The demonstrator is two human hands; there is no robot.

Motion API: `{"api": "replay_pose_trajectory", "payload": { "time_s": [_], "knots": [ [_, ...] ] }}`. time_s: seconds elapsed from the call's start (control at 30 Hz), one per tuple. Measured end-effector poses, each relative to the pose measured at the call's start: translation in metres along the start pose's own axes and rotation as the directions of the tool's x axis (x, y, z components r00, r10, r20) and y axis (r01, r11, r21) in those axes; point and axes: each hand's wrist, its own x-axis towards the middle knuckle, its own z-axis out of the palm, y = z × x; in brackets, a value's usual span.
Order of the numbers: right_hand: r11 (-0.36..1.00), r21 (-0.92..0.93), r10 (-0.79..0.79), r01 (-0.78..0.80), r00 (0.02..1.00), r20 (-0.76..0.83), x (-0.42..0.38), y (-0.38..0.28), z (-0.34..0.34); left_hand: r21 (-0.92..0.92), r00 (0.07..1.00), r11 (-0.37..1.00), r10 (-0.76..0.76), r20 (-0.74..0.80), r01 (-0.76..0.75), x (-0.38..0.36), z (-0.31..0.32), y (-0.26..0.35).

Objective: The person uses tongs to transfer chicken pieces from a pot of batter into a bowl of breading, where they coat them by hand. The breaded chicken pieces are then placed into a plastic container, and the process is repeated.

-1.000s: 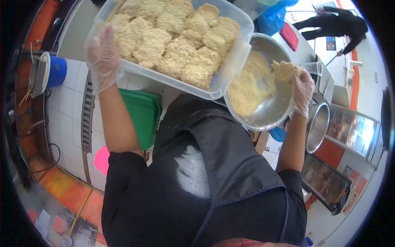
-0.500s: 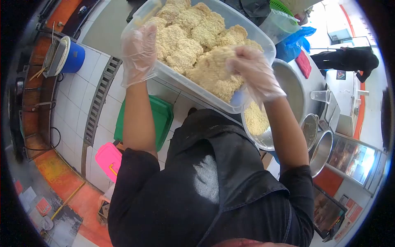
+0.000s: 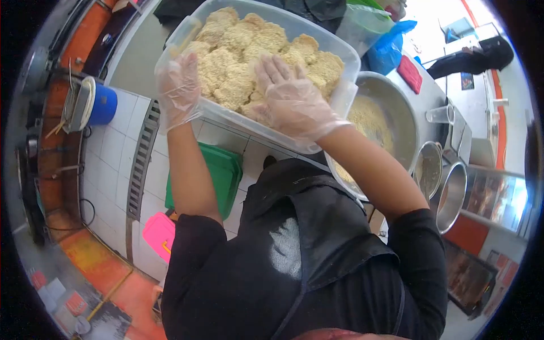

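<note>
A clear plastic tub (image 3: 340, 96) in front of me is heaped with several breaded cutlets (image 3: 232, 73). My left hand (image 3: 178, 90), in a thin clear glove, grips the tub's left rim. My right hand (image 3: 292, 102), also gloved, lies flat with fingers spread on top of the cutlets at the tub's near side, pressing on them. To the right of the tub stands a large metal bowl (image 3: 405, 122) holding loose breadcrumbs (image 3: 371, 122).
Two smaller metal pots (image 3: 447, 187) stand right of the bowl, with a clear cup (image 3: 441, 114) behind. Below on the tiled floor are a green lidded box (image 3: 218, 175), a pink box (image 3: 158, 235) and a blue bucket (image 3: 102, 105). Another person (image 3: 481, 56) stands far right.
My right hand carried a breaded cutlet from the crumb bowl into the tub, let it go, and now presses flat on the pile. My left hand stayed on the tub's rim.
</note>
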Motion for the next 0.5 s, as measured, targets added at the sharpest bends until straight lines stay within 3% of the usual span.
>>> {"api": "replay_pose_trajectory", "payload": {
  "time_s": [0.03,0.07,0.1,0.13,0.17,0.2,0.23,0.27,0.3,0.33,0.37,0.4,0.43,0.47,0.5],
  "knots": [
    [1.000,0.004,0.017,-0.017,1.000,-0.007,-0.009,0.007,-0.011,0.054,0.998,0.998,-0.046,0.036,0.044,0.000,0.004,-0.003],
    [0.997,-0.077,-0.044,0.030,0.981,-0.187,-0.022,0.020,-0.021,0.109,0.993,0.990,-0.097,0.071,0.089,-0.001,0.008,-0.010],
    [0.984,-0.169,-0.116,0.059,0.928,-0.354,-0.040,0.034,-0.031,0.105,0.993,0.991,-0.086,0.082,0.078,-0.003,0.014,-0.023],
    [0.985,-0.167,-0.098,0.040,0.930,-0.354,-0.063,0.050,-0.045,0.223,0.990,0.975,-0.021,0.137,-0.011,-0.002,0.023,-0.041],
    [1.000,0.010,0.019,-0.017,0.932,-0.361,-0.092,0.070,-0.060,0.326,0.979,0.940,0.041,0.199,-0.106,-0.001,0.029,-0.053],
    [0.980,0.180,0.140,-0.080,0.925,-0.352,-0.122,0.090,-0.073,0.136,0.988,0.989,0.041,0.150,-0.061,-0.005,0.031,-0.053],
    [0.981,0.101,0.192,-0.164,0.877,-0.440,-0.153,0.113,-0.074,-0.074,0.994,0.997,0.031,0.106,-0.023,-0.010,0.036,-0.051],
    [0.966,0.019,0.229,-0.259,0.818,-0.528,-0.190,0.138,-0.069,-0.574,0.952,0.759,-0.250,0.176,0.306,-0.013,0.045,-0.067],
    [0.912,0.037,0.367,-0.409,0.772,-0.519,-0.231,0.163,-0.067,-0.832,0.816,0.205,-0.416,0.402,0.515,-0.018,0.058,-0.074],
    [0.832,0.059,0.499,-0.551,0.698,-0.513,-0.273,0.185,-0.061,-0.520,0.959,0.814,-0.151,0.239,0.258,-0.035,0.053,-0.058],
    [0.776,0.040,0.549,-0.630,0.643,-0.534,-0.317,0.213,-0.047,0.016,0.949,0.973,0.219,0.226,-0.228,-0.049,0.036,-0.037],
    [0.712,0.030,0.595,-0.701,0.581,-0.555,-0.359,0.234,-0.034,-0.217,0.975,0.971,-0.054,0.218,0.102,-0.054,0.022,0.031],
    [0.551,-0.033,0.754,-0.834,0.514,-0.408,-0.393,0.240,-0.029,-0.405,0.902,0.813,-0.319,0.290,0.418,-0.065,0.009,0.109],
    [0.483,-0.165,0.819,-0.860,0.511,-0.262,-0.424,0.244,-0.017,-0.389,0.948,0.870,-0.233,0.217,0.303,-0.076,0.003,0.145],
    [0.352,-0.205,0.928,-0.913,0.369,-0.047,-0.428,0.229,-0.027,-0.367,0.980,0.912,-0.140,0.145,0.185,-0.082,0.004,0.166]
  ]
}}
